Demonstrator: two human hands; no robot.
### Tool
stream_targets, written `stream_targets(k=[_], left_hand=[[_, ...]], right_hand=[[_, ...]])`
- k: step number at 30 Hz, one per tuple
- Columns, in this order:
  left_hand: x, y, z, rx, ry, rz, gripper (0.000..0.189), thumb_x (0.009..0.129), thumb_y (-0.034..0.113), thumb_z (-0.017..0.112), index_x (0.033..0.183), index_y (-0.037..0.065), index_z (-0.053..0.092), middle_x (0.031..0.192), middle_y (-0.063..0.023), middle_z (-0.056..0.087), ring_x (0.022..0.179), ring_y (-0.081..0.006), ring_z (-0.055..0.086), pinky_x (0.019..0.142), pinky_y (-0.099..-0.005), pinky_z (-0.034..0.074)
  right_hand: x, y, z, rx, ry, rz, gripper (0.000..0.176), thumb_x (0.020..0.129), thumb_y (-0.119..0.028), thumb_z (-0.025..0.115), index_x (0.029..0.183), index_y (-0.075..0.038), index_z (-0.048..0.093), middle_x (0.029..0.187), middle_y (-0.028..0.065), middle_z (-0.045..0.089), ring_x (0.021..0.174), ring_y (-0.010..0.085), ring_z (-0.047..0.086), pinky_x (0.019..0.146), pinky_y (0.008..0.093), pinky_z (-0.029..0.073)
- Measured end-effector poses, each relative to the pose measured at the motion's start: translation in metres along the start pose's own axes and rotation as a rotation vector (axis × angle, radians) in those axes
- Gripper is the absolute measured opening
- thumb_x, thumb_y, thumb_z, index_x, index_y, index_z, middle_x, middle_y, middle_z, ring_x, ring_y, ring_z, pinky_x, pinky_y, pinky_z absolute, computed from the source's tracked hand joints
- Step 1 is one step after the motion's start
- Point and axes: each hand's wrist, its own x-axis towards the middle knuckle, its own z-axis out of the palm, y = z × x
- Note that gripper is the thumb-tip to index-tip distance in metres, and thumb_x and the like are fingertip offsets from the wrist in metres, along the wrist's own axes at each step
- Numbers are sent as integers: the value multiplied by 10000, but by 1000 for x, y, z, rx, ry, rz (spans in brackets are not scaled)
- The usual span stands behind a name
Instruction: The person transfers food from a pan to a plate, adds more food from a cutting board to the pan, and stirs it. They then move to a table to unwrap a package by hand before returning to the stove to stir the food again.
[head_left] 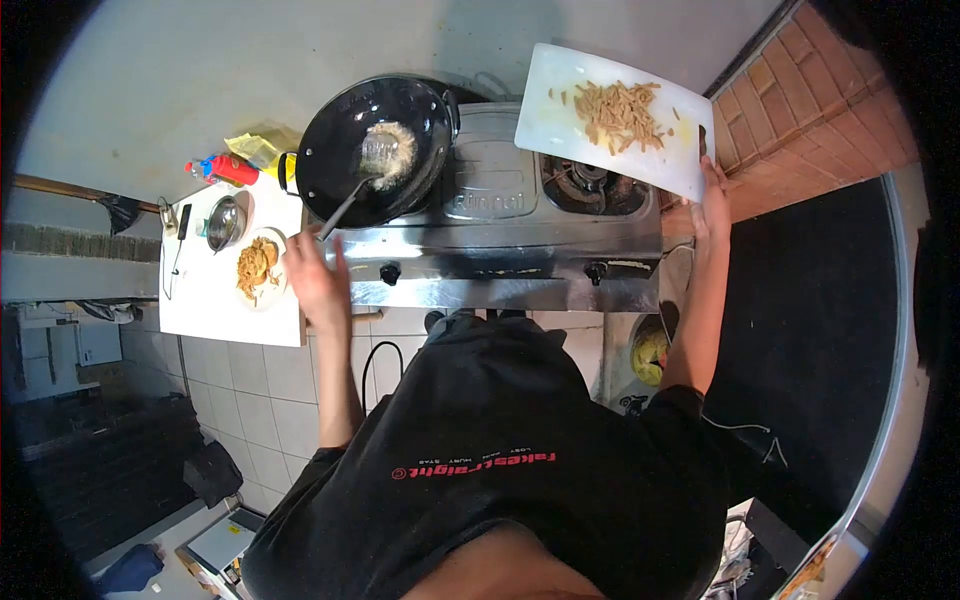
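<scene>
My right hand (712, 205) grips the right edge of a white cutting board (560, 80), tilted over the right side of the stove. A pile of pale brown cut strips (620, 112) lies on the board. At the left, my left hand (318, 280) is at the end of a dark-handled spatula (345, 208), the handle running between thumb and fingers. The spatula's head rests in a black wok (330, 140), among light, frothy-looking food (400, 145). The wok sits on the left side of the metal stove (490, 190).
Left of the stove, a white table (200, 310) holds a plate (283, 290) of browned food, a metal bowl (226, 222), a red bottle (235, 170) and a yellow packet (258, 150). A brick ledge (800, 110) stands at the right. The right burner (590, 185) lies partly under the board.
</scene>
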Motion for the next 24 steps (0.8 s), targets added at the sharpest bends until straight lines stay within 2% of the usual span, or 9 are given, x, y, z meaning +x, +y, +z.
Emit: stream_targets(k=[2, 3, 5, 7, 13, 17, 20, 22, 24], left_hand=[[1, 44, 6, -356, -87, 198, 264, 745, 30, 759, 981, 49, 641, 949, -117, 620, 938, -331, 607, 829, -410, 485], [-7, 65, 27, -495, -171, 223, 253, 734, 32, 776, 947, 56, 641, 920, -114, 632, 930, -328, 617, 811, -414, 495], [-12, 107, 69, -586, -323, 322, 167, 812, 146, 750, 903, 54, 645, 859, -122, 642, 900, -330, 632, 783, -440, 509], [-21, 129, 127, -657, -572, 260, 187, 837, 189, 738, 918, 39, 662, 966, -139, 643, 923, -352, 635, 776, -448, 511], [-18, 153, 215, -451, -616, 311, 231, 840, 256, 725, 906, 52, 640, 961, -138, 635, 934, -341, 641, 807, -450, 534], [-16, 151, 233, -419, -710, 297, 229, 846, 243, 703, 943, 47, 635, 988, -150, 631, 947, -348, 643, 817, -456, 537], [-19, 155, 245, -421, -670, 299, 204, 856, 215, 669, 954, 42, 625, 993, -158, 627, 955, -352, 643, 821, -465, 537], [-21, 155, 249, -354, -623, 344, 179, 861, 200, 645, 935, 38, 624, 977, -156, 625, 960, -350, 644, 819, -467, 539], [-13, 151, 237, -382, -630, 356, 177, 861, 201, 645, 934, 41, 627, 974, -152, 627, 958, -348, 644, 814, -467, 539]], right_hand=[[-8, -3, 2, -4, 9, 16, 163, 1022, -213, 548, 1039, -55, 584, 826, 50, 624, 619, 157, 571, 437, 317, 398], [-13, -3, 4, 5, 21, 4, 159, 1022, -215, 549, 1029, -59, 579, 828, 49, 621, 624, 157, 568, 438, 317, 399], [-19, 1, 5, 16, 34, -6, 154, 1021, -216, 549, 1018, -63, 574, 829, 47, 618, 629, 156, 565, 439, 317, 400], [-24, 8, 5, 53, 92, -38, 158, 1019, -223, 554, 992, -69, 576, 852, 49, 621, 660, 154, 578, 453, 316, 412], [-21, 22, -4, 38, 179, -12, 174, 1016, -226, 561, 995, -57, 599, 873, 37, 620, 696, 144, 589, 462, 297, 425], [-31, 14, 0, 36, 133, 24, 175, 1012, -217, 568, 1017, -47, 606, 871, 33, 621, 694, 134, 584, 464, 287, 427], [-31, 15, -2, 10, 127, 35, 179, 1006, -219, 579, 1011, -42, 607, 883, 40, 622, 697, 131, 584, 475, 276, 433], [-23, 23, -10, -3, 178, 7, 232, 1002, -250, 591, 1111, -48, 621, 865, 17, 651, 648, 111, 595, 456, 269, 433], [-23, 20, -6, -37, 199, 6, 228, 997, -248, 598, 1092, -41, 605, 872, 33, 644, 661, 121, 598, 452, 272, 431]])
